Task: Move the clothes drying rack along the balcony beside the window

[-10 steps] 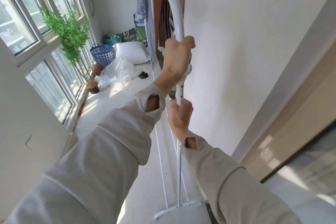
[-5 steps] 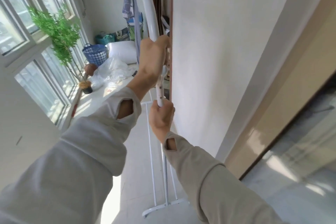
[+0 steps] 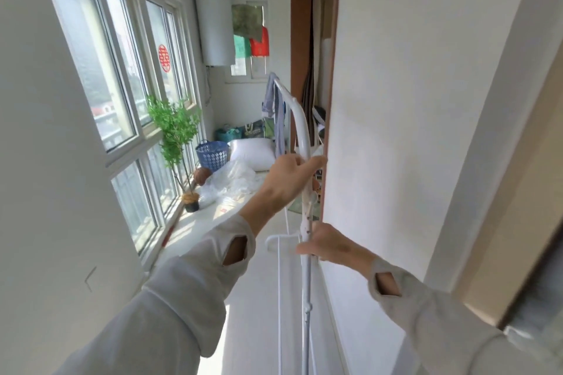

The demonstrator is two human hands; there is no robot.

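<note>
The white metal drying rack (image 3: 301,128) stands close to the right-hand wall, its near upright post running down the middle of the view. My left hand (image 3: 289,175) wraps the post high up, just under the curved top bar. My right hand (image 3: 327,245) grips the same post lower down, beside a white hanger hook. Blue and grey clothes (image 3: 275,114) hang from the rack's far end. The rack's foot is out of view below.
Tall windows (image 3: 122,76) line the left side. A potted green plant (image 3: 176,143), a blue basket (image 3: 212,154), a white pillow (image 3: 251,154) and plastic sheeting (image 3: 231,181) lie ahead on the floor. A brown door frame (image 3: 295,70) opens in the right wall.
The view has tilted up and the rack sits nearer the right wall. My arms are stretched further out, with both hands still on the post.
</note>
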